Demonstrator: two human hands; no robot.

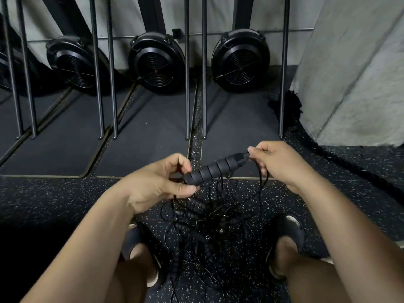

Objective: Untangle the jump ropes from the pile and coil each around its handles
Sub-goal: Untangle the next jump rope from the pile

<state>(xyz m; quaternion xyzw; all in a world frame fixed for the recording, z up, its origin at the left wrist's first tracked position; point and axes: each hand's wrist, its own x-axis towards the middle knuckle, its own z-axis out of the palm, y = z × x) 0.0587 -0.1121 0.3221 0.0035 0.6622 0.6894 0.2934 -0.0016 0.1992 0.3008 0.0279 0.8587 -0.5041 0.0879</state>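
Note:
A black ribbed foam jump-rope handle (pixel 215 169) is held level above the floor. My left hand (pixel 161 182) grips its near end between thumb and fingers. My right hand (pixel 275 160) pinches the thin black cord (pixel 261 182) where it leaves the handle's far end, and strands hang from that hand. Below, between my feet, lies the tangled pile of ropes (pixel 203 232) with several more ribbed handles and loops of thin cord on the speckled floor.
Three black fan housings (pixel 240 60) of upright rowing machines stand against the wall, with metal rails (pixel 187 84) reaching the dark mats. A thick black battle rope (pixel 328 154) curves past a grey pillar (pixel 354 84) at right. My sandalled feet (pixel 286 237) flank the pile.

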